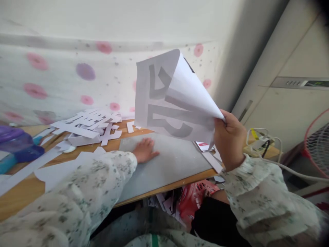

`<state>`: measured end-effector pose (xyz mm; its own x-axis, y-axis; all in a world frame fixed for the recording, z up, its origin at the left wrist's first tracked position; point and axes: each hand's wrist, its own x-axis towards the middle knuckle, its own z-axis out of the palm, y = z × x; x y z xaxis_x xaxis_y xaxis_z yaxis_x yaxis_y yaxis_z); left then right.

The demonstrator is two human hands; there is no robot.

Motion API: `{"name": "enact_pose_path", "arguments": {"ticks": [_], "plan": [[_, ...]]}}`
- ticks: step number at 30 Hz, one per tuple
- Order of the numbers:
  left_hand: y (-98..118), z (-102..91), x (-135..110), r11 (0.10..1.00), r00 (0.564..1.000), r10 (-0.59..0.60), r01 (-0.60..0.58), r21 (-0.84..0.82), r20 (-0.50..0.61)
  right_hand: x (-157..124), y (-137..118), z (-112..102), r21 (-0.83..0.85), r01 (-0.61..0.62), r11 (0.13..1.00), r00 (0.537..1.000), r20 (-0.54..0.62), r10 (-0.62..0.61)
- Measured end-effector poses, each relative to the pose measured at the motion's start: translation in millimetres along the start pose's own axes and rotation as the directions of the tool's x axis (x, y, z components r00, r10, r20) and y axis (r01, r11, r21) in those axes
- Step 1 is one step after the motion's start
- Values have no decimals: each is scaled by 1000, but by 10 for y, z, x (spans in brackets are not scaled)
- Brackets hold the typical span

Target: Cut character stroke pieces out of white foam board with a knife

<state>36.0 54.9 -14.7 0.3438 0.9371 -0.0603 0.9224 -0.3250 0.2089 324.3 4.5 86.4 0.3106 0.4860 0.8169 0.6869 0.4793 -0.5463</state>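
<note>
A sheet of paper point(141, 92) with large dark character strokes showing on it hangs in the air above the table, curled over along its right side. My right hand point(230, 140) grips it at the lower right corner, thumb and fingers closed. Flat on the grey cutting mat point(167, 164) lies my left hand point(145, 151), fingers stretched out and nothing in it. Left of the mat, a heap of cut-out paper characters point(84, 125) covers part of the wooden table point(23, 202).
A purple container point(23, 144) stands at the far left. Beyond the mat's right edge are a phone point(204, 146), a power strip with cables point(259, 142) and a red-rimmed racket point(318, 144). Below the table edge sits a red plastic bag point(194, 197) among paper scraps.
</note>
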Motion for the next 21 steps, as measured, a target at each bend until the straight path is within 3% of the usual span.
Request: {"name": "enact_pose_path", "arguments": {"ticks": [3, 5, 7, 9, 11, 12, 13, 14, 15, 16, 18, 21], "plan": [[474, 192, 237, 980, 980, 196, -196, -17, 18, 43, -1, 52, 1, 51, 999, 999, 17, -51], [886, 293, 232, 932, 931, 361, -359, -52, 44, 44, -3, 118, 23, 111, 994, 993, 45, -112], [1252, 356, 116, 848, 847, 528, -519, -109, 69, 17, -1, 188, 30, 176, 984, 979, 100, -178], [1502, 376, -64, 730, 726, 680, -654, -199, 107, -38, 13, 248, 27, 257, 966, 949, 184, -258], [1593, 352, -272, 649, 646, 753, -694, -311, 130, -120, 39, 287, 50, 355, 933, 890, 287, -354], [1572, 326, -383, 603, 623, 770, -639, -477, 140, -168, 53, 296, 80, 403, 912, 845, 349, -404], [1507, 295, -499, 590, 683, 723, -534, -606, 102, -221, 65, 294, 119, 445, 887, 791, 412, -452], [1402, 263, -622, 578, 781, 622, -406, -708, 59, -275, 74, 282, 161, 482, 861, 728, 473, -496], [1263, 233, -754, 559, 905, 425, -240, -794, 26, -329, 78, 259, 195, 513, 836, 664, 528, -530], [1100, 208, -896, 461, 992, 115, -10, -888, 49, -383, 77, 225, 221, 541, 811, 605, 568, -558], [749, 169, -1209, 373, 979, -200, 123, -920, 49, -487, 64, 136, 238, 589, 773, 515, 627, -585], [339, 106, -1702, 268, 901, -433, 156, -951, 25, -658, 13, -11, 207, 631, 747, 454, 682, -573]]}}
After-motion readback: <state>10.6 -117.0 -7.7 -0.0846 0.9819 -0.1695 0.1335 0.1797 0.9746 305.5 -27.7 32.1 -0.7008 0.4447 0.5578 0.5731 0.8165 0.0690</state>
